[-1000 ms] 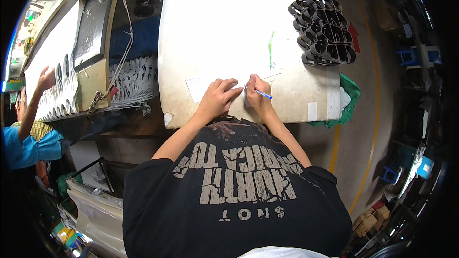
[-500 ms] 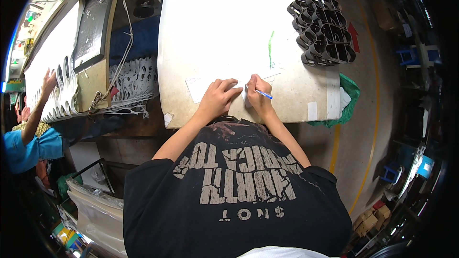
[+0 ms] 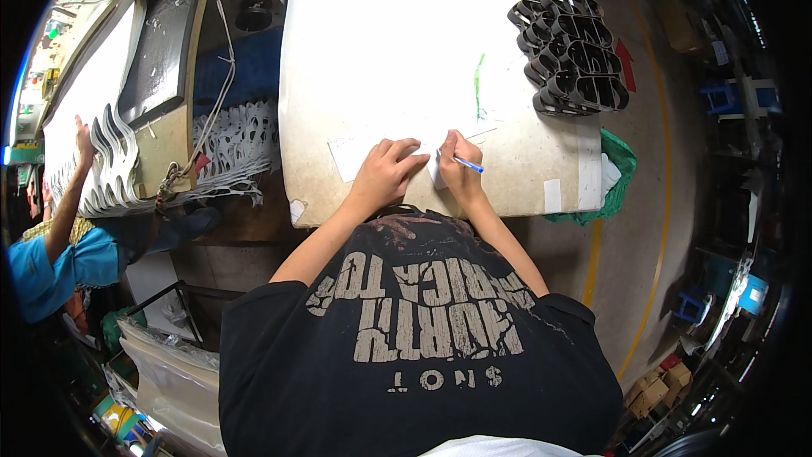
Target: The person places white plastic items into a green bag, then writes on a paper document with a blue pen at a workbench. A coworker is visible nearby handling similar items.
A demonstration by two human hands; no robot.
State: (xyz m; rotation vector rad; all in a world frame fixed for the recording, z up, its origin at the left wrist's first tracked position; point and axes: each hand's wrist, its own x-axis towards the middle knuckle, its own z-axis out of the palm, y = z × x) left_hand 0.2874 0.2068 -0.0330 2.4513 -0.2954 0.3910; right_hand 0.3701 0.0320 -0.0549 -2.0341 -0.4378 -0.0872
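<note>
My right hand [image 3: 462,176] is closed around a blue and white pen [image 3: 470,166], whose tip end is hidden by the fingers. It rests on a white slip of paper [image 3: 437,176] near the front edge of the pale worktable [image 3: 507,173]. Just left of it, my left hand [image 3: 389,172] lies on the tabletop, fingers spread, their tips by the slip. Another white paper [image 3: 342,157] sticks out on the left side of that hand. Beyond my right hand, a green mark [image 3: 480,89] runs along the white surface.
Black cutting moulds [image 3: 575,55] are stacked at the table's right edge, above a green bag [image 3: 622,173]. At left, a co-worker's hand [image 3: 84,140] is at a bench with wavy white cut sheets [image 3: 114,152]. A rope [image 3: 222,76] hangs between the benches.
My right hand and the pen have shifted very slightly; my left hand stays put. The co-worker's hand has moved left, away from the wavy cut sheets.
</note>
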